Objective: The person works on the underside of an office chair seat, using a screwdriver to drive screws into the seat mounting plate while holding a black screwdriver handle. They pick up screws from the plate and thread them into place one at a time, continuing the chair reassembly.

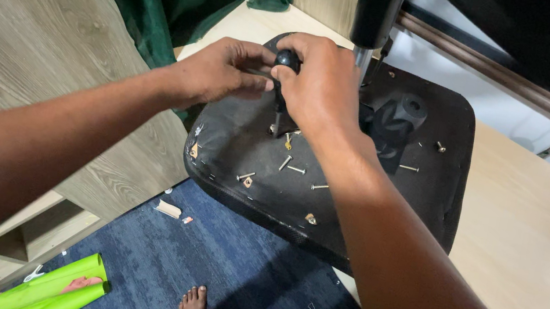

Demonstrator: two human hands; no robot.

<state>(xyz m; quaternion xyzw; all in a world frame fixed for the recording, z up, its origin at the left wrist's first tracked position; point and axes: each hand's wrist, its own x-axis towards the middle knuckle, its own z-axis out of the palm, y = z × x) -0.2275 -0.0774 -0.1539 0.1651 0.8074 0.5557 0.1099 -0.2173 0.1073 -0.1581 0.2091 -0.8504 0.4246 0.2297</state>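
My right hand (pixel 320 84) clamps screwdriver handle (pixel 288 60) | tip hidden below my grip | left hand (pixel 218 70) fingers pinch it | loose screws (pixel 295 169) on seat underside (pixel 240 141)

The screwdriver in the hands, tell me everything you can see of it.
The screwdriver has a rounded black handle and a dark shaft, standing nearly upright with its tip down on the black seat underside. The right hand wraps over the handle; the left hand pinches it from the side. The tip itself is hidden.

Black-handled screwdriver (pixel 283 78) stands upright on black seat underside (pixel 329 186).
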